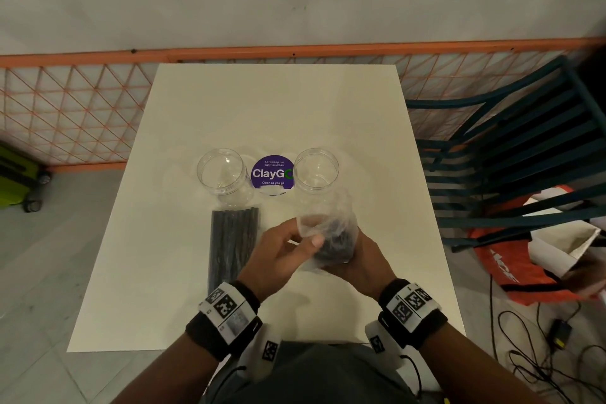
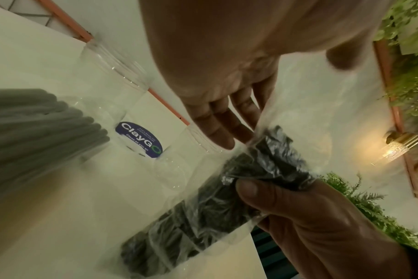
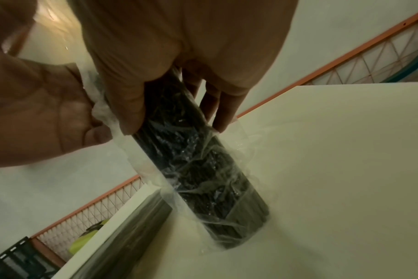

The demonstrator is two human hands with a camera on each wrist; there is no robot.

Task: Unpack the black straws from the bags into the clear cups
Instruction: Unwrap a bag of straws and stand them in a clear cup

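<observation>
Two clear cups stand on the white table (image 1: 278, 102), one at the left (image 1: 220, 172) and one at the right (image 1: 316, 170). One bag of black straws (image 1: 233, 239) lies flat in front of the left cup. A second clear bag of black straws (image 1: 331, 236) stands upright on the table between my hands. My right hand (image 1: 352, 249) grips the straw bundle through the plastic (image 3: 203, 169). My left hand (image 1: 305, 236) pinches the bag's loose top film between thumb and fingers (image 2: 217, 120). The bag's lower end (image 3: 239, 232) rests on the table.
A purple round ClayGo sticker (image 1: 272, 172) lies between the cups. A teal slatted chair (image 1: 511, 157) and an orange bag (image 1: 524, 259) are at the right. An orange lattice fence (image 1: 65, 108) runs behind the table. Cables (image 1: 541, 354) lie on the floor at the right.
</observation>
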